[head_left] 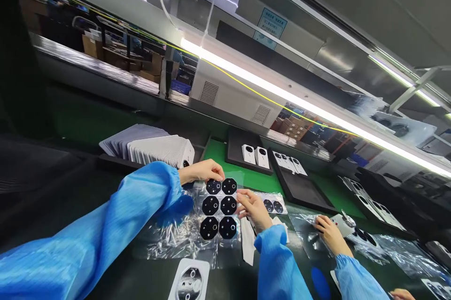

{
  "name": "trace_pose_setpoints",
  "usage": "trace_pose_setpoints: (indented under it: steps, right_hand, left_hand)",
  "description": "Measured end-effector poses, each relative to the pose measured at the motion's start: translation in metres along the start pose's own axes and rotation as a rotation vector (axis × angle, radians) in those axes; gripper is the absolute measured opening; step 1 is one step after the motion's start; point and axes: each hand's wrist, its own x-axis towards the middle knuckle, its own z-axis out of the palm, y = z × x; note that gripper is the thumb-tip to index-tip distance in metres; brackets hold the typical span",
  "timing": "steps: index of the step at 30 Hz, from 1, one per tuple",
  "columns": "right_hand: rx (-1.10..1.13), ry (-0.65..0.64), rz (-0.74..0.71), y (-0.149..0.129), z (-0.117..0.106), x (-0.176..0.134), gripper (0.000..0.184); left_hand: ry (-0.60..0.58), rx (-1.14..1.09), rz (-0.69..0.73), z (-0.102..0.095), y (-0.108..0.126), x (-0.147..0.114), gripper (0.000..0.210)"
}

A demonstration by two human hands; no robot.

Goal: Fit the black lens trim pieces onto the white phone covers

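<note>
A clear sheet bears several black octagonal pieces with small round holes, set in two columns. My left hand pinches the sheet's top edge, beside the upper left piece. At its right edge, the curled fingertips of my right hand close on the sheet next to the middle row; the exact contact is hard to see. Crinkled clear plastic spreads under and left of the sheet. A white plate with a shiny silver centre lies nearer to me. Beneath my right hand is a white strip.
Fanned white plates stand at the back left. Dark trays hold white plates with black discs. Another sheet with black discs lies to the right. A co-worker's hand is farther right, near a white part.
</note>
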Motion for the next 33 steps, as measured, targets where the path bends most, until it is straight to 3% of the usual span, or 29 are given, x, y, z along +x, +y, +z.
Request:
trace_pose_setpoints:
  steps: [6, 13, 17, 22, 27, 33]
  right_hand:
    - [-0.042, 0.012, 0.005, 0.015, -0.001, 0.034, 0.029]
    - [-0.106, -0.028, 0.037, 0.031, -0.002, 0.050, 0.019]
    - [-0.154, -0.016, 0.000, 0.030, -0.002, 0.056, 0.020]
    - [-0.272, 0.099, -0.157, 0.027, -0.009, 0.067, 0.021]
    - [-0.489, 0.196, -0.420, 0.028, -0.011, 0.070, 0.017]
    - [-0.745, 0.160, -0.673, 0.037, -0.007, 0.063, 0.014]
  left_hand:
    - [-0.089, 0.148, 0.016, -0.001, 0.000, 0.023, 0.025]
    - [0.044, 0.194, 0.063, 0.018, 0.011, 0.044, 0.025]
    - [0.057, 0.189, 0.037, 0.029, 0.018, 0.054, 0.027]
    - [0.068, 0.168, -0.004, 0.032, 0.016, 0.057, 0.027]
    - [0.042, 0.116, -0.053, 0.034, 0.010, 0.063, 0.029]
    - [0.021, 0.151, -0.110, 0.037, 0.000, 0.074, 0.031]
